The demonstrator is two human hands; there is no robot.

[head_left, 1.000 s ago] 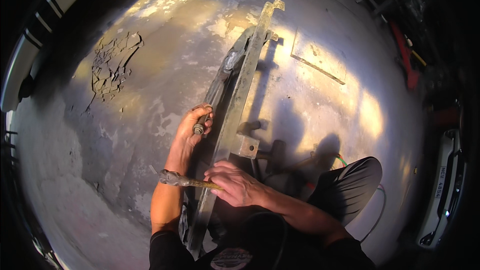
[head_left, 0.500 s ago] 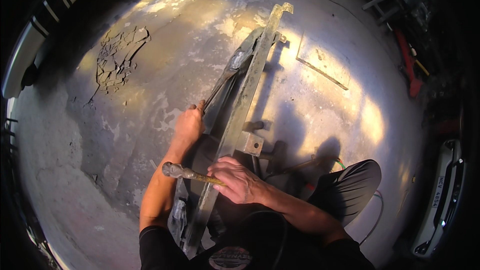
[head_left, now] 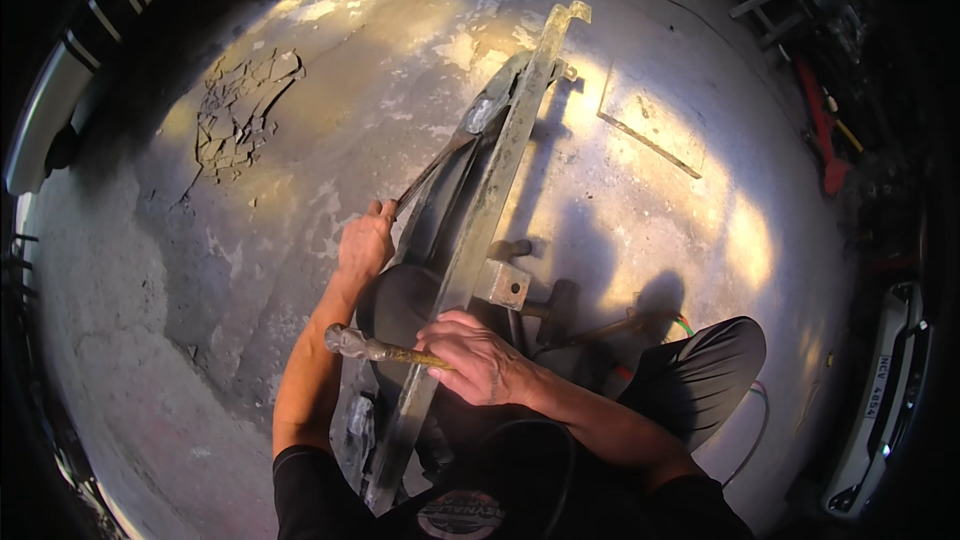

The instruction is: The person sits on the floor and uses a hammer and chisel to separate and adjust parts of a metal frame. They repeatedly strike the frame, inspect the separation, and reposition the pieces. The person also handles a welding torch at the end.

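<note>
A long metal beam [head_left: 508,165] with a hooked far end slants across my lap. Dented dark sheet metal [head_left: 440,210] is attached along its left side. My left hand [head_left: 366,243] is closed around the near end of a thin metal bar [head_left: 428,173], whose far end meets the crumpled part of the sheet metal. In my right hand [head_left: 478,358] is a hammer [head_left: 385,349], gripped by its wooden handle, its head pointing left above my left forearm. That hand rests over the beam. A square bracket [head_left: 503,284] with a hole sticks out from the beam's right side.
On the concrete floor, a cracked patch [head_left: 235,120] lies to the left. Another hammer-like tool [head_left: 562,310] is right of the bracket, partly in shadow. A car bumper [head_left: 880,400] stands at the far right, and a red tool [head_left: 822,130] lies farther back.
My left hand has shifted left and slightly back, swinging the near end of the bar away from the beam. The right hand and hammer have barely moved.
</note>
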